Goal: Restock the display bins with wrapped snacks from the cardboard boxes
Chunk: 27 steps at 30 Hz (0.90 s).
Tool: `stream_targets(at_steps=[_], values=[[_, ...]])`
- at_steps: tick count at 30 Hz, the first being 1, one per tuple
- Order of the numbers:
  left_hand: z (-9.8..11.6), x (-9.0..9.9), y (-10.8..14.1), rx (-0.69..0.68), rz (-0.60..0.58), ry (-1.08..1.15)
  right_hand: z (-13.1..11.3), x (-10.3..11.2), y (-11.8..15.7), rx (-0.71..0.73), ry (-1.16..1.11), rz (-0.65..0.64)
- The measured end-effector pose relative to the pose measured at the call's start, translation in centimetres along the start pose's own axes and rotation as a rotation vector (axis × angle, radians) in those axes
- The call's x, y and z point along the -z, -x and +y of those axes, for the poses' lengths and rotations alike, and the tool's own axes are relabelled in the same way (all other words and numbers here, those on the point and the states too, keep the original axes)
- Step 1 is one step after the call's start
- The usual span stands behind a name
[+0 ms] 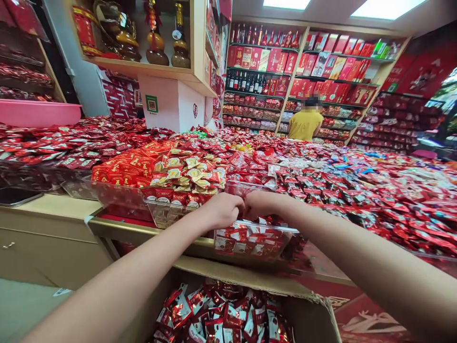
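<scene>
My left hand and my right hand are close together over a clear plastic bin at the display's front edge. Both have their fingers curled inward; what lies inside either grasp is hidden. Red-and-white wrapped sweets show through the bin's front wall. Just left of my left hand are gold-and-red durian sweets in a neighbouring bin. Below my forearms stands an open cardboard box, holding many red, white and dark sweet packets.
Heaped wrapped sweets cover the wide display. Left are a counter and a pink tub. A wooden cabinet overhangs the back left. A person in a yellow top stands near the rear shelves.
</scene>
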<state>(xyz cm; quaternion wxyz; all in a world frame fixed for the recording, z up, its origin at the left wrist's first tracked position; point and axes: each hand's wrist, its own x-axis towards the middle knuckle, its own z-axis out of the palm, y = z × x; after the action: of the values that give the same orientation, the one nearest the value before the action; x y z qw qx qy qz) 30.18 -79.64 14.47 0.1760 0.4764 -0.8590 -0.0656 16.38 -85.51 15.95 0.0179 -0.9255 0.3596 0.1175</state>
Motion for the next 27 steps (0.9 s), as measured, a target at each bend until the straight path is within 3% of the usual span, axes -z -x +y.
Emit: stream_targets(at_steps=[13, 18, 21, 23, 25, 27], values=[[-0.6, -0.6, 0.2, 0.014, 0.087, 0.073, -0.4, -2.9, -2.4, -0.141, -0.133, -0.187], [-0.8, -0.8, 0.3, 0.015, 0.108, 0.097, -0.4, -3.1, -2.5, -0.166, -0.187, -0.168], [-0.9, -0.6, 0.1, -0.003, 0.115, 0.114, -0.9, -1.4, -1.2, -0.191, -0.161, -0.071], [-0.8, -0.4, 0.3, -0.045, 0.165, 0.200, -1.4, 0.0, 0.9, -0.190, -0.123, 0.101], [-0.6, -0.6, 1.6, -0.099, 0.338, 0.329, -2.2, 0.6, 3.9, -0.133, -0.169, 0.320], [-0.4, -1.3, 4.2, -0.178, 0.552, 0.398, -3.3, -0.2, 7.4, -0.069, -0.358, 0.438]])
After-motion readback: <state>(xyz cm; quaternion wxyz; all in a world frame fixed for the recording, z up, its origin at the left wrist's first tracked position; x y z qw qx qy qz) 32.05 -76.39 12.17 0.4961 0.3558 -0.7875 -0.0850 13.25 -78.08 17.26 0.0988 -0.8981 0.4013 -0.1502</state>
